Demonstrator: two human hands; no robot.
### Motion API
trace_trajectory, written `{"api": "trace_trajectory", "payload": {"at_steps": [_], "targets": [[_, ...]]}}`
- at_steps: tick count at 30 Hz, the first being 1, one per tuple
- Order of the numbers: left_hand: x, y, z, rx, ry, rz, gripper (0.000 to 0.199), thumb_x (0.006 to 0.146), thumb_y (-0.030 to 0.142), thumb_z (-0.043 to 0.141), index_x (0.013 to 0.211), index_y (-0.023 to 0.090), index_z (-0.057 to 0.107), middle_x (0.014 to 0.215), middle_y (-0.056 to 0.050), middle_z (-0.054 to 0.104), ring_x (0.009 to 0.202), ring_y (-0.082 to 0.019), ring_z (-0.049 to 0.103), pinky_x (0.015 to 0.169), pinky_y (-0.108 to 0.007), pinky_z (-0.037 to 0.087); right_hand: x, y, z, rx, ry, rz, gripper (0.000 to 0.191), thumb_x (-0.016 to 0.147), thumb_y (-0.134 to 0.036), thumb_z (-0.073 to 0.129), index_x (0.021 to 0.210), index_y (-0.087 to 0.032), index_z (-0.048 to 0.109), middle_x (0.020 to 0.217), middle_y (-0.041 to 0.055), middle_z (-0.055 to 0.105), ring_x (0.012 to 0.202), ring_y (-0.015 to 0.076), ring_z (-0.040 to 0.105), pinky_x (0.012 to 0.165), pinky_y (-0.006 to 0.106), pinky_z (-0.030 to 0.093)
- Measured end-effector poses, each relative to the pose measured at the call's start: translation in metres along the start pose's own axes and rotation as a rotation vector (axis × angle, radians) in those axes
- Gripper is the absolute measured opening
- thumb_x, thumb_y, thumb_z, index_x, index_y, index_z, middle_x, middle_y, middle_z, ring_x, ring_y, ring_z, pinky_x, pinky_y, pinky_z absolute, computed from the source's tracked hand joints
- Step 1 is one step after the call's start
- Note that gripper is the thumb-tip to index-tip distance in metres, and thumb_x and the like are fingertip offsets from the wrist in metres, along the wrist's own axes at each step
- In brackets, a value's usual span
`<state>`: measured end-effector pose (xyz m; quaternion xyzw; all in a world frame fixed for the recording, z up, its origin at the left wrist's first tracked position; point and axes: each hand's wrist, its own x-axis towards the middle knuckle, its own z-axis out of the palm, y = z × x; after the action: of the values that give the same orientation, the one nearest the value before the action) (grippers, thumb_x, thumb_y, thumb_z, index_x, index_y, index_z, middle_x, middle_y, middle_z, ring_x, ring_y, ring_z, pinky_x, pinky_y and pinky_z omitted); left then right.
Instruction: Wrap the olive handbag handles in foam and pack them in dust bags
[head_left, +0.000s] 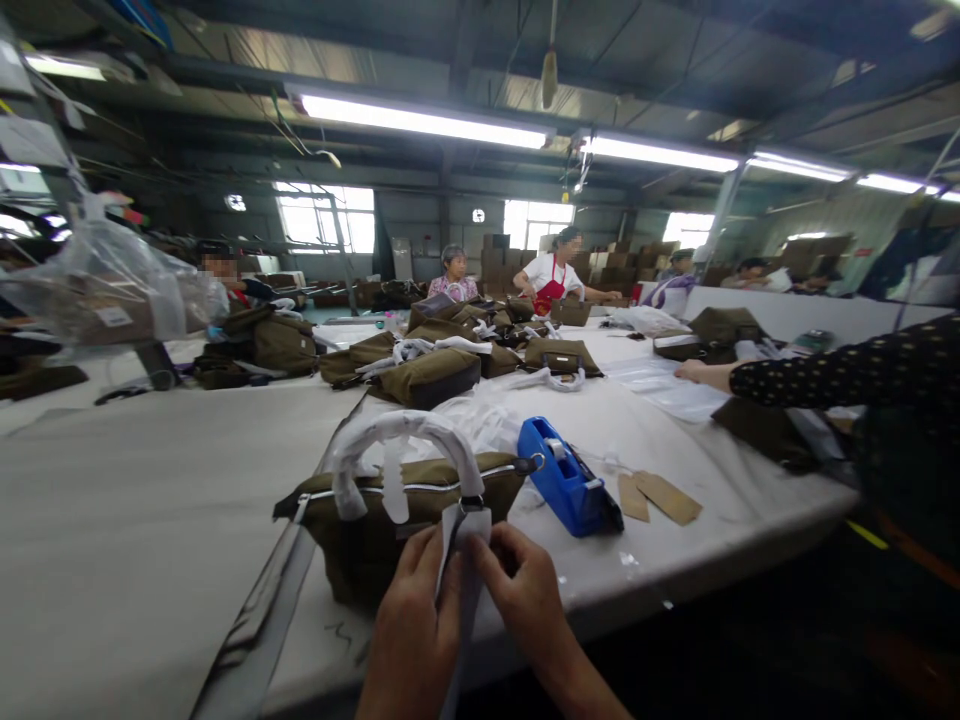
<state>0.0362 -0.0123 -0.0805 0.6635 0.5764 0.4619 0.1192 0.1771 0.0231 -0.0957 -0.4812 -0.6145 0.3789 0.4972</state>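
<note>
An olive handbag (360,545) with a silver zip stands upright on the white-covered table, its arched handle (409,425) wrapped in white material. At the handle's right base, both hands pinch a white strip (466,530) around a strap below a metal ring. My left hand (420,610) is closed on the strip's left side, in front of the bag. From the right, my right hand (521,590) holds the same strip between thumb and fingers. A blue tape dispenser (566,480) sits just right of the bag.
Brown tags (667,497) lie right of the dispenser. Behind are piled olive bags (431,375) with wrapped handles. Another person's hand (697,372) reaches in from the right over clear plastic. A plastic-covered bundle (120,290) is at the left. Several people work farther back.
</note>
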Motion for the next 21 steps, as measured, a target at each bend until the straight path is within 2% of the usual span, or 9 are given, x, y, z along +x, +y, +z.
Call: {"api": "trace_trajectory", "payload": {"at_steps": [3, 9, 13, 16, 21], "targets": [[0.001, -0.003, 0.0, 0.097, 0.039, 0.045, 0.038, 0.096, 0.031, 0.049, 0.127, 0.024, 0.069, 0.114, -0.01, 0.069, 0.105, -0.025, 0.07, 0.09, -0.035, 0.058, -0.001, 0.002, 0.006, 0.004, 0.017, 0.023, 0.041, 0.088, -0.054, 0.061, 0.068, -0.018, 0.058, 0.06, -0.0026, 0.046, 0.059, 0.0128, 0.042, 0.055, 0.025, 0.032], [0.003, -0.007, 0.003, 0.102, 0.185, 0.014, 0.035, 0.094, 0.034, 0.054, 0.122, 0.022, 0.07, 0.104, -0.008, 0.07, 0.094, -0.023, 0.071, 0.084, -0.033, 0.058, -0.005, 0.004, 0.011, 0.027, 0.018, 0.037, 0.039, 0.087, -0.05, 0.062, 0.067, -0.019, 0.052, 0.061, -0.0034, 0.043, 0.06, 0.0123, 0.041, 0.056, 0.025, 0.031], [0.002, -0.008, 0.004, 0.045, 0.196, -0.032, 0.035, 0.087, 0.028, 0.061, 0.12, 0.02, 0.067, 0.093, -0.003, 0.074, 0.083, -0.02, 0.073, 0.08, -0.028, 0.058, -0.003, 0.004, 0.011, 0.05, 0.017, 0.054, 0.041, 0.087, -0.052, 0.063, 0.066, -0.019, 0.051, 0.059, -0.0035, 0.044, 0.058, 0.0119, 0.041, 0.054, 0.025, 0.031], [0.0, -0.006, 0.002, 0.026, 0.197, -0.061, 0.033, 0.087, 0.032, 0.065, 0.119, 0.023, 0.065, 0.096, -0.002, 0.076, 0.083, -0.019, 0.074, 0.079, -0.026, 0.058, -0.002, 0.005, 0.012, 0.136, 0.001, 0.087, 0.046, 0.09, -0.058, 0.057, 0.066, -0.021, 0.047, 0.056, -0.0044, 0.042, 0.052, 0.0113, 0.039, 0.049, 0.025, 0.03], [-0.002, 0.0, 0.002, 0.034, 0.23, -0.05, 0.031, 0.089, 0.036, 0.069, 0.118, 0.025, 0.065, 0.095, 0.0, 0.079, 0.086, -0.02, 0.076, 0.08, -0.025, 0.058, -0.002, 0.007, 0.019, 0.071, 0.055, 0.022, 0.044, 0.093, -0.055, 0.054, 0.068, -0.019, 0.053, 0.063, -0.0012, 0.049, 0.062, 0.0135, 0.044, 0.057, 0.026, 0.035]]}}
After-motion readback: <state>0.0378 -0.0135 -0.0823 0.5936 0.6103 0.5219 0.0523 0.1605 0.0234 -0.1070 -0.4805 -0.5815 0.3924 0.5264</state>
